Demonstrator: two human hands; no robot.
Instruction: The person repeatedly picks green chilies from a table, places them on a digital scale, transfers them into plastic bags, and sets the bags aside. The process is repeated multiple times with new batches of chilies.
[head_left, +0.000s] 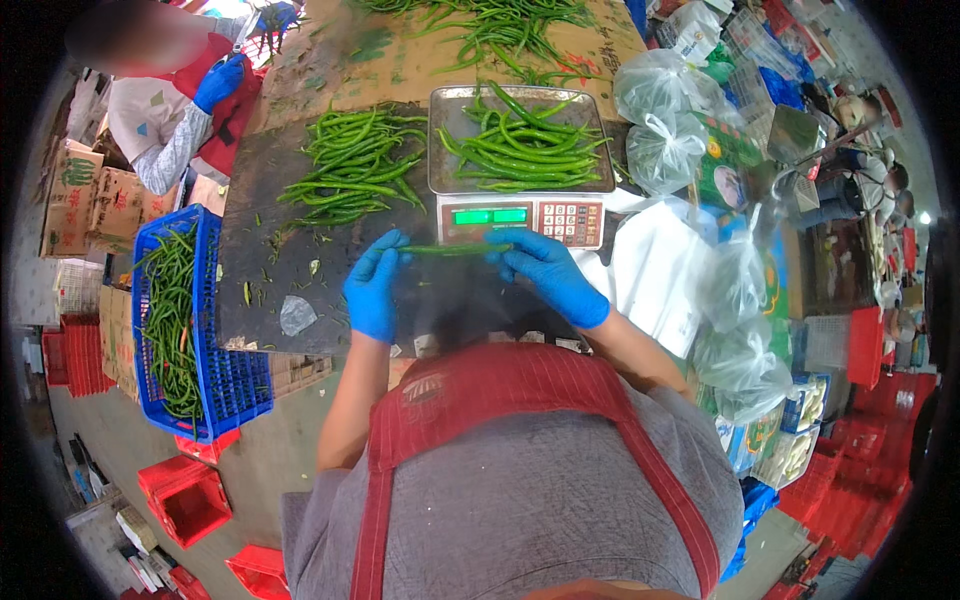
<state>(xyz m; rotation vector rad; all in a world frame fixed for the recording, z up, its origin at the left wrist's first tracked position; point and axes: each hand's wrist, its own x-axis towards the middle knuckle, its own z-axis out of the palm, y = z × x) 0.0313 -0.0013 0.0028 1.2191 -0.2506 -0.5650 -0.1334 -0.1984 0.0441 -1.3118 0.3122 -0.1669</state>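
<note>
Both my hands wear blue gloves. One green chili pepper (454, 250) stretches between them, with its left end in the fingers of my left hand (375, 285) and its right end in those of my right hand (553, 276). Just beyond it stands a digital scale (525, 221) with a lit green display. A pile of long green peppers (525, 150) lies on the scale's metal pan (450, 180). To the left of the pan, another pile of green peppers (356, 165) rests on the dark table top (255, 195).
More peppers (517, 30) lie on cardboard at the far end. A blue crate (201, 322) of peppers stands at the table's left edge. Knotted plastic bags (664, 150) and white sheeting (652, 277) are on the right. A co-worker in blue gloves (219, 82) stands at the upper left.
</note>
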